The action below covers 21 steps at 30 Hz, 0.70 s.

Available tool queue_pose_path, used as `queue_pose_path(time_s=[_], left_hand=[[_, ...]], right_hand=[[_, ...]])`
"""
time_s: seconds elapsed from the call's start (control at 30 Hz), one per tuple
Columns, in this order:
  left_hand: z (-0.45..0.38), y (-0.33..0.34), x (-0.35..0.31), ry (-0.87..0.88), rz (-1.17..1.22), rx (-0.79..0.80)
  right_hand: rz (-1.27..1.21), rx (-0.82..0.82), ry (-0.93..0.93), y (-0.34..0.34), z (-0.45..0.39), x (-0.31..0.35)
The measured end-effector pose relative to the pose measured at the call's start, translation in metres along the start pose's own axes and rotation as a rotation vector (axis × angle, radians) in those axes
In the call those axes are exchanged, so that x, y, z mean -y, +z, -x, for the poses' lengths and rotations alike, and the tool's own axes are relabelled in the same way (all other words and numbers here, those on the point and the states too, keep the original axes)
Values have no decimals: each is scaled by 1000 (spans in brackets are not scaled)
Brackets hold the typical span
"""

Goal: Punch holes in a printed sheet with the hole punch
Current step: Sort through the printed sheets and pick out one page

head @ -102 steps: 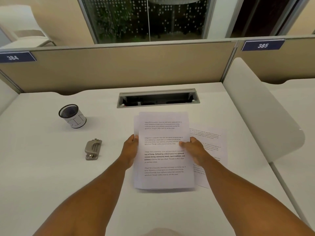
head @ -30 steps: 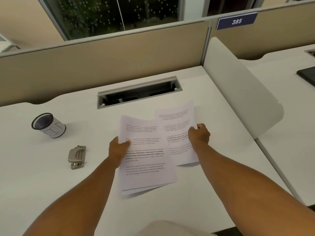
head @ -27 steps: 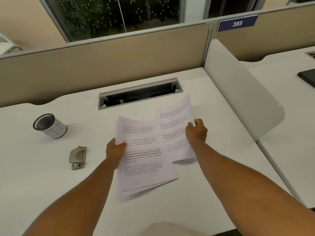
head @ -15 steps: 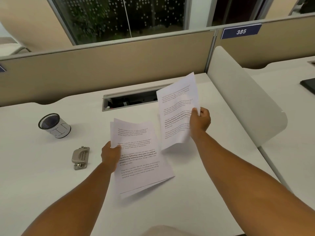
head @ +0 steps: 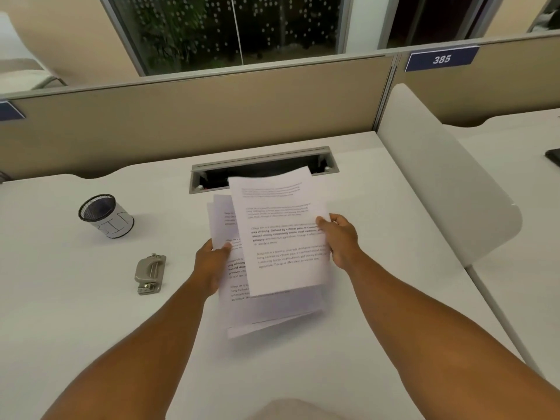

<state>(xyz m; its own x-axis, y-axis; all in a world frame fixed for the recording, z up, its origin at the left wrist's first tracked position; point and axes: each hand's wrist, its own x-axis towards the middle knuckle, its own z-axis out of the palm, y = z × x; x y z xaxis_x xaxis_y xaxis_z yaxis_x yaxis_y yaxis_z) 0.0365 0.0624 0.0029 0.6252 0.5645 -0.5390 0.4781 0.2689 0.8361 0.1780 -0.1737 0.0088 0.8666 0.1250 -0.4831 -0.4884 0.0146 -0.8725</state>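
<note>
My right hand (head: pixel 341 237) pinches the right edge of a single printed sheet (head: pixel 281 234) and holds it lifted over a small stack of printed sheets (head: pixel 266 310). My left hand (head: pixel 212 262) grips the left edge of that stack, thumb on top. The stack is slightly fanned and blurred, its lower end near the white desk (head: pixel 75 313). A grey metal hole punch (head: pixel 150 273) lies on the desk to the left of my left hand, apart from both hands.
A black mesh cup (head: pixel 106 216) with a white paper wrap stands at the left back. A cable tray opening (head: pixel 263 169) is set in the desk behind the sheets. A beige partition (head: pixel 197 122) closes the back; a white divider (head: pixel 439 177) borders the right.
My right hand lifted one sheet from the desk on the right and carried it left, over the stack in my left hand. The stack shifted slightly right.
</note>
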Motion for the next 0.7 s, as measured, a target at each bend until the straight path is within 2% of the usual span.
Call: queue_pose_path(time_s=[0.13, 0.33, 0.5, 0.6, 0.7], left_hand=[[2, 3, -3, 32, 34, 112], [6, 9, -9, 53, 59, 163], [7, 11, -15, 11, 84, 119], [9, 14, -21, 79, -2, 176], [8, 16, -26, 127, -8, 132]], right_hand=[[108, 81, 70, 6, 4, -15], [164, 145, 133, 13, 7, -16], [188, 166, 75, 14, 9, -8], [189, 204, 31, 16, 9, -1], [216, 250, -9, 19, 7, 7]])
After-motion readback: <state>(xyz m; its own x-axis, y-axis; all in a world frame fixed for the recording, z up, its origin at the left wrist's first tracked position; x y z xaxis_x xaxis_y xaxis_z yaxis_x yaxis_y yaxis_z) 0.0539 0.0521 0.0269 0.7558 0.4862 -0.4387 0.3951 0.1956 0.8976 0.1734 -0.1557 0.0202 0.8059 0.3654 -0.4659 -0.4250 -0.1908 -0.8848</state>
